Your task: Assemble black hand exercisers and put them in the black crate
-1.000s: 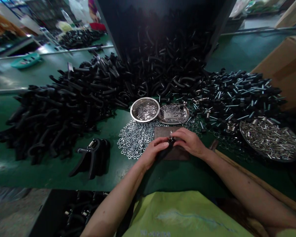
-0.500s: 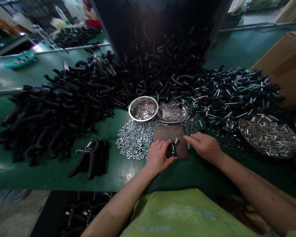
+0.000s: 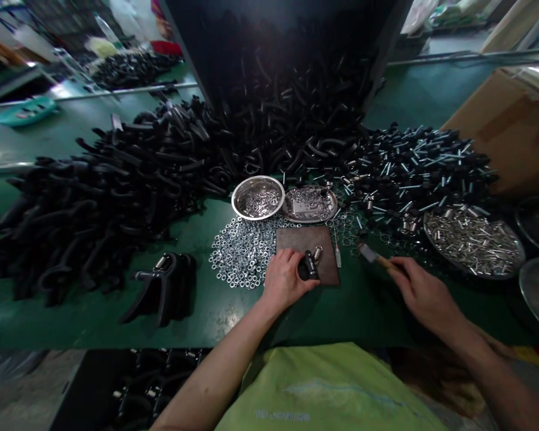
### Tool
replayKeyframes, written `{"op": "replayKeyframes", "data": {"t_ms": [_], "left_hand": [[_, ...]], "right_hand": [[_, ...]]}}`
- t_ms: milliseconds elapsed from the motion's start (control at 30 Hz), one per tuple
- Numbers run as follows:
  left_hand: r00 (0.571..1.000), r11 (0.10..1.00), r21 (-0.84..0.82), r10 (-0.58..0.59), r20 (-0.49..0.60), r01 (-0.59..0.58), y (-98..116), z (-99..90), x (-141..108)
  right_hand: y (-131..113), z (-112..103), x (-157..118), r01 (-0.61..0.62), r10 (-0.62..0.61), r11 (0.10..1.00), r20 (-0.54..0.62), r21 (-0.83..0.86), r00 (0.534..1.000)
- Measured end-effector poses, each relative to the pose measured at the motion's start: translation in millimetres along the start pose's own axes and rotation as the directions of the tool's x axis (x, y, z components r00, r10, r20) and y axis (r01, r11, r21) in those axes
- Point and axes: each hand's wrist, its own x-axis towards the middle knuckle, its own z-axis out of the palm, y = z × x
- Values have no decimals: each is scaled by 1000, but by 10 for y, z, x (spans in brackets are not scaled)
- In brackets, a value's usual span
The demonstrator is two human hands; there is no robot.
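Observation:
My left hand (image 3: 286, 278) is closed around a black plastic clamp part (image 3: 311, 264), pressing it onto a flat dark plate (image 3: 291, 238). A metal coil spring (image 3: 317, 254) sits at the part's upper right end; most of the part is covered by my fingers. My right hand (image 3: 424, 293), to the right of the plate, grips the wooden handle of a hammer (image 3: 372, 254), its metal head pointing left and apart from the clamp part. Between the plate and the hammer head lies a small screwdriver (image 3: 338, 256) with a pale handle.
Hex nuts (image 3: 240, 254) are spread left of the plate. Behind it stand a round steel bowl (image 3: 236, 211) and an oval tray (image 3: 335, 211). Black clamp pieces (image 3: 94, 197) are heaped left; black-headed bolts (image 3: 422, 161) and a dish of pins (image 3: 476, 242) lie right. Assembled clamps (image 3: 164, 290) stand front left.
My right hand has moved right, away from the plate's edge, and now holds the hammer. The left hand keeps the clamp part on the plate. The view has shifted slightly.

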Motion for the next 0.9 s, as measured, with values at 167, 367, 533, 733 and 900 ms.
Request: {"op": "replayKeyframes", "data": {"t_ms": [167, 367, 533, 733, 900], "left_hand": [[1000, 1000, -6, -6, -9, 6, 6, 13, -5], [1000, 1000, -16, -23, -17, 23, -12, 38, -6], [999, 999, -28, -33, -21, 32, -13, 42, -1], [998, 998, -31, -52, -28, 51, 32, 29, -10], [969, 939, -275, -235, -71, 207, 60, -37, -9]], "right_hand": [[-633, 89, 229, 238, -237, 945, -33, 225, 971], [-735, 66, 220, 403, -378, 902, -172, 152, 910], [-651, 177, 152, 452, -441, 892, -199, 9, 875], [-182, 272, -39, 220, -248, 951, -106, -217, 963], [392, 216, -310, 108, -238, 867, -215, -486, 947]]}}
